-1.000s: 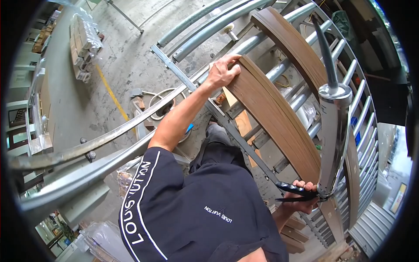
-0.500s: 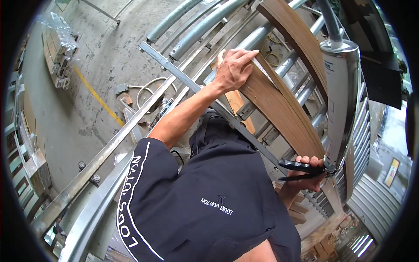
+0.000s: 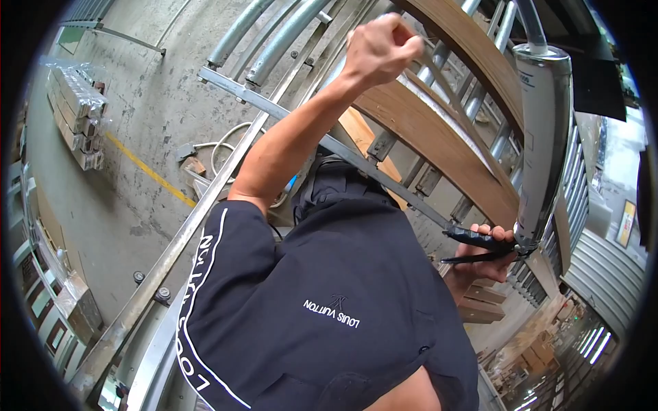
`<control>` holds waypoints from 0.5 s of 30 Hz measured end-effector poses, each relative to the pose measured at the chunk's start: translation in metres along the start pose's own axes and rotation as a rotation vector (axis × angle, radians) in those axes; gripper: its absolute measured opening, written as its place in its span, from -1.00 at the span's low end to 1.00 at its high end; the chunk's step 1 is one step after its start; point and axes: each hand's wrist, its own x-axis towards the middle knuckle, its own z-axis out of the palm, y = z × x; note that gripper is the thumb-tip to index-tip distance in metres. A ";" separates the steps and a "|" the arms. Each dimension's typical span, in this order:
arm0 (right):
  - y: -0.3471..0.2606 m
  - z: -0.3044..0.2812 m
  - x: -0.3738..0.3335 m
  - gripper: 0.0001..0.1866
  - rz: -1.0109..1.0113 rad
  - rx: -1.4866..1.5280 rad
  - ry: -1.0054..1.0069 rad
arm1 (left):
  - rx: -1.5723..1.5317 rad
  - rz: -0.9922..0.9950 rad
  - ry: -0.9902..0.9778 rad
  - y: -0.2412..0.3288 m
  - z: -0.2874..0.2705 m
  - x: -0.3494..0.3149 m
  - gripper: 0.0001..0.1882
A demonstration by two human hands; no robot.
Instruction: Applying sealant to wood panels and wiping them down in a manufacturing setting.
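Observation:
My left hand (image 3: pixel 384 51) is raised over the far end of a brown wooden board (image 3: pixel 435 144), its fingers curled closed. Whether anything is pinched in them cannot be made out. A thinner wooden strip (image 3: pixel 449 96) runs from beside that hand along the board, with a white band (image 3: pixel 445 122) showing in the gap between them. Low on the right, my right hand (image 3: pixel 490 253) grips the black handle and trigger of a caulking gun (image 3: pixel 541 130). Its silvery barrel stands up from the hand, over the boards' right-hand ends.
The boards lie across a frame of metal rollers (image 3: pixel 274 44). Another curved wooden board (image 3: pixel 473 51) lies farther off. To the left, wrapped bundles (image 3: pixel 75 116) sit on the concrete floor beside a yellow line (image 3: pixel 147 168). A metal rail (image 3: pixel 171 260) runs past my left side.
My left hand has lifted off the board and moved up, fingers now curled. The gap between the board and the thin strip looks wider, showing more white. My right hand still holds the caulking gun.

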 end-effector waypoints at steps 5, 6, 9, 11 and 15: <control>-0.001 -0.002 -0.013 -0.19 -0.071 0.040 0.034 | -0.257 -0.074 -0.224 0.039 0.004 0.024 -0.67; -0.002 -0.003 -0.014 -0.19 -0.089 0.041 0.036 | -0.305 -0.029 -0.162 0.034 0.008 0.024 -0.63; -0.009 0.002 -0.025 -0.26 -0.160 0.079 0.088 | -0.493 0.069 -0.078 0.024 0.029 0.017 -0.60; -0.020 0.006 -0.034 -0.28 -0.164 0.089 0.188 | -0.632 -0.124 -0.115 0.022 0.041 0.000 -0.58; -0.045 0.013 -0.052 -0.29 -0.277 -0.013 0.268 | -0.644 -0.247 -0.121 -0.004 0.079 -0.034 -0.58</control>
